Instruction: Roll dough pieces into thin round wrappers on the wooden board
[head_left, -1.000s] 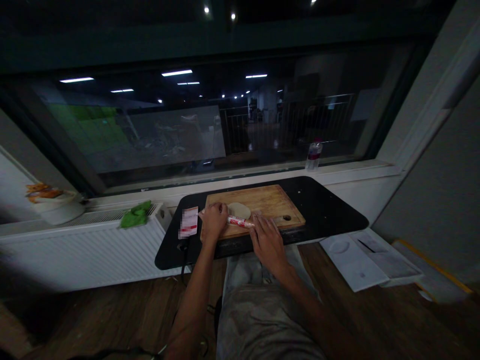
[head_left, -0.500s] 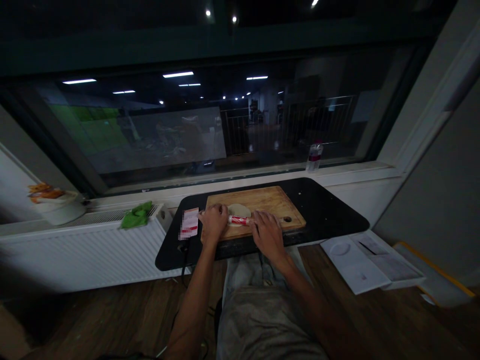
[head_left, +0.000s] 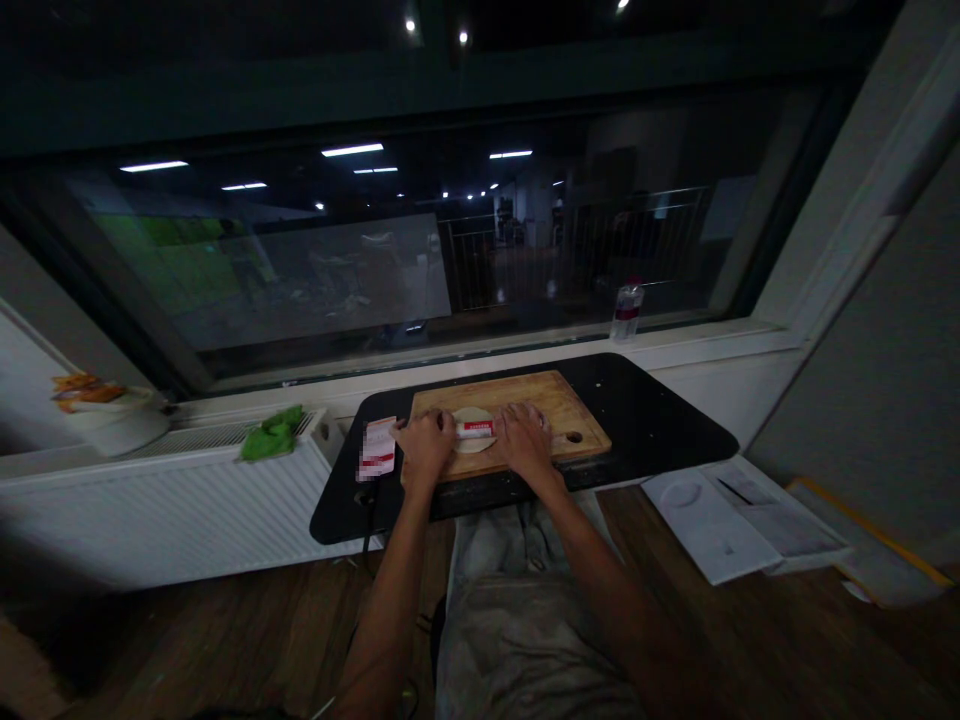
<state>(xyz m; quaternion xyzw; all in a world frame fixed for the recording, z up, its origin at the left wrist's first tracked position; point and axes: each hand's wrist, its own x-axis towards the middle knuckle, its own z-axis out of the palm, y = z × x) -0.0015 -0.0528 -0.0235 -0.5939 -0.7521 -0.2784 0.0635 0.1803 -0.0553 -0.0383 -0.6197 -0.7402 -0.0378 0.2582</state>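
Note:
A rolling pin (head_left: pixel 475 429) with a red and white label lies across a flat round of pale dough (head_left: pixel 472 414). The dough rests on a wooden cutting board (head_left: pixel 551 390), its edges showing in front of and behind the pin. My left hand (head_left: pixel 429 445) is closed over the pin's left end, and my right hand (head_left: pixel 524 438) curls over the right end. Both hands hide the pin's ends and part of the dough.
Under the board is a black table (head_left: pixel 667 430), with a pink and white packet (head_left: pixel 379 446) left of the board. A green cloth (head_left: pixel 272 433) and a white pot (head_left: pixel 120 425) sit by the radiator. A bottle (head_left: pixel 627 310) stands on the sill; an opened white box (head_left: pixel 720 530) lies lower right.
The pin has turned, so a different part of its label shows. My right hand has shifted slightly forward and left, and more of the dough's near edge is visible.

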